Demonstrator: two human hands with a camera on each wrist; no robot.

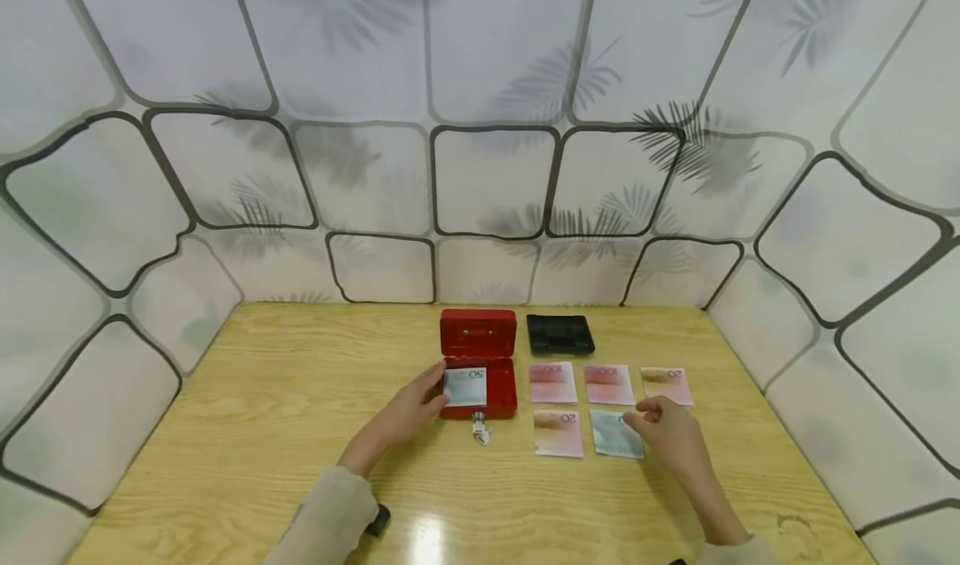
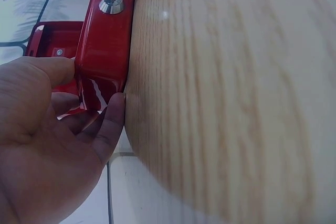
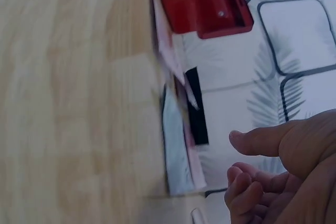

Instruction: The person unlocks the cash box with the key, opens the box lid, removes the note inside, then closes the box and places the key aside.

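On the table stands an open red cash box [image 1: 501, 390] with its lid [image 1: 477, 332] raised; a folded greenish 50 banknote [image 1: 465, 387] lies in its left part. My left hand [image 1: 408, 411] grips the box's left end, thumb over the rim and fingers against the side wall. Keys [image 1: 481, 432] hang from the lock [image 2: 111, 4] at the front. My right hand [image 1: 670, 433] is over the right edge of another greenish banknote [image 1: 615, 436], with a gap between thumb and fingertips [image 3: 236, 174] and nothing held. Part of that note's number is hidden behind the fingers.
Two pink 100 notes [image 1: 552, 383] and a 20 note [image 1: 667, 384] form the back row; another 20 note [image 1: 558, 434] lies in front. A black tray [image 1: 560, 334] sits behind them. Patterned fabric walls [image 1: 491, 182] border the wooden table [image 1: 300, 373].
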